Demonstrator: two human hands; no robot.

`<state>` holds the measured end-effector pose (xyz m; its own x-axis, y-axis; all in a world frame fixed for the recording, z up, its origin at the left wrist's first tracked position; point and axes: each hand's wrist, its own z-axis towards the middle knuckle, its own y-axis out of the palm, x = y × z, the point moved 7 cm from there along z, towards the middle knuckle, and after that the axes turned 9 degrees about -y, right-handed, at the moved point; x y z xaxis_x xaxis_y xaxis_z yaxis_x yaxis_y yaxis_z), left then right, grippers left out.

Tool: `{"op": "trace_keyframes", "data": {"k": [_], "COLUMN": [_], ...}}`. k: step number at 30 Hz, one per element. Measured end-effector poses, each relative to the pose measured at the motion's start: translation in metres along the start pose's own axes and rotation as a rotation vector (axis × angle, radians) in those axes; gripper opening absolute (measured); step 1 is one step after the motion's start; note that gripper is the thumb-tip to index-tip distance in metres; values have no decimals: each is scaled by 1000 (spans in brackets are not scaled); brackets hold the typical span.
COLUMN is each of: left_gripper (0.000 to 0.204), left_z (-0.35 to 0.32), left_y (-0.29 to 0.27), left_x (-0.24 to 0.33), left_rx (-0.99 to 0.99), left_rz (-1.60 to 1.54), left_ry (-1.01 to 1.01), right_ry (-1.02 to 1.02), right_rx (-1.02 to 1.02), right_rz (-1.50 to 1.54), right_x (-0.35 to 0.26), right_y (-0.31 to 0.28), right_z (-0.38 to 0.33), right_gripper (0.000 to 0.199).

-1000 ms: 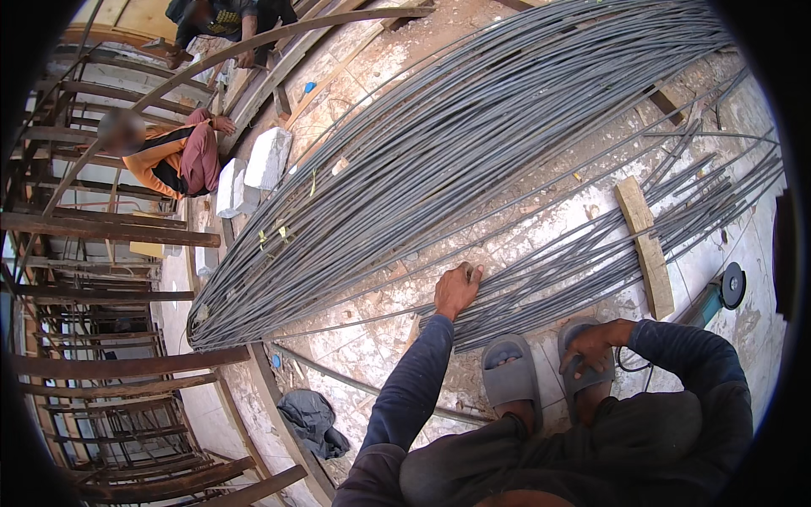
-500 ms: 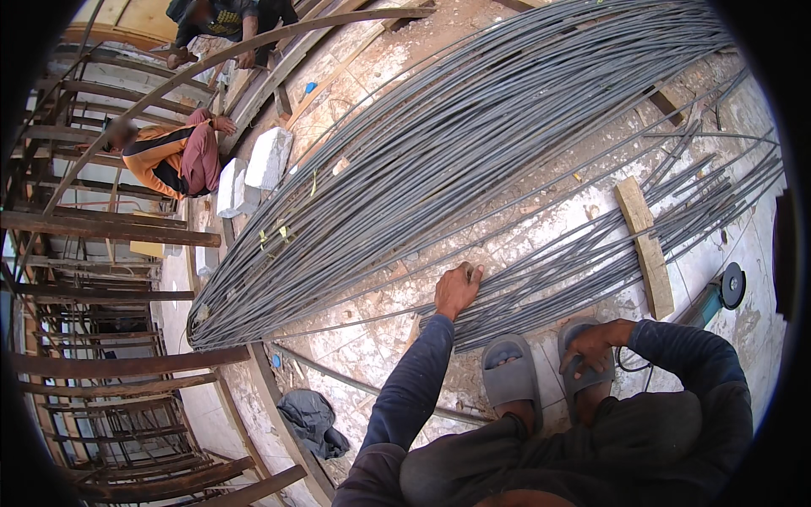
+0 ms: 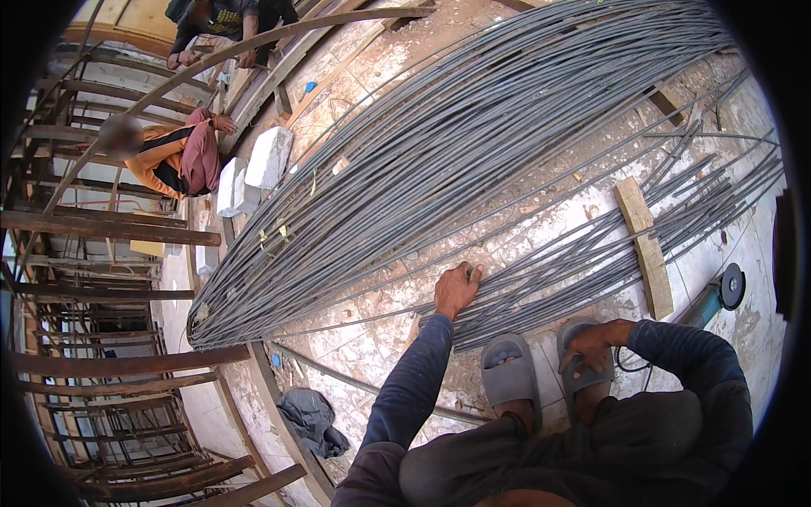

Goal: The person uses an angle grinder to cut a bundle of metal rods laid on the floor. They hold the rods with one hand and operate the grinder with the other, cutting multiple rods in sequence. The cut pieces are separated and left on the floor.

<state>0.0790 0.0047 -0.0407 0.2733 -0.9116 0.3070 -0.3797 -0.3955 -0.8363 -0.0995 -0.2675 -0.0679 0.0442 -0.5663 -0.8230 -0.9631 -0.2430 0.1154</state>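
My left hand (image 3: 456, 289) is closed at the left ends of a bundle of cut steel rods (image 3: 549, 275). Its fingers curl around rod there; how many rods they hold is hidden. Over my right sandal (image 3: 583, 384) hangs my right hand (image 3: 589, 345), fingers loosely apart and holding nothing. The grey left sandal (image 3: 509, 372) stands beside it, close to the bundle's near edge. A wooden plank (image 3: 644, 245) lies across the rods toward their right end. Beyond them, a large pile of long, bent steel rods (image 3: 405, 177) curves across the floor.
An angle grinder (image 3: 710, 300) with a dark disc lies at the right, its cable near my right foot. A dark plastic bag (image 3: 312, 421) is at the lower left. White blocks (image 3: 269, 159) and two people are at the upper left. Wooden beams (image 3: 110, 226) line the left side.
The crouching person in orange at the upper left has shifted their head slightly. My two hands and the rods stay in place.
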Motion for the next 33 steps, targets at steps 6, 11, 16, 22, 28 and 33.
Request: {"op": "trace_keyframes", "data": {"k": [6, 11, 16, 22, 28, 33], "left_gripper": [51, 50, 50, 50, 49, 33], "left_z": [0, 0, -1, 0, -2, -2], "left_y": [0, 0, 1, 2, -1, -7], "left_x": [0, 1, 1, -1, -7, 1], "left_rx": [-17, -11, -10, -7, 21, 207], "left_rz": [-1, 1, -4, -7, 0, -168], "left_ry": [-10, -6, -8, -4, -11, 156], "right_ry": [-3, -16, -6, -24, -32, -5], "right_rx": [-1, 0, -1, 13, 27, 45], "right_rz": [7, 18, -2, 1, 7, 12], "right_x": [-6, -2, -8, -7, -10, -10], "right_y": [-2, -1, -2, -2, -2, -3], "right_z": [-4, -1, -5, -3, -1, -6], "right_gripper": [52, 52, 52, 51, 48, 49]}}
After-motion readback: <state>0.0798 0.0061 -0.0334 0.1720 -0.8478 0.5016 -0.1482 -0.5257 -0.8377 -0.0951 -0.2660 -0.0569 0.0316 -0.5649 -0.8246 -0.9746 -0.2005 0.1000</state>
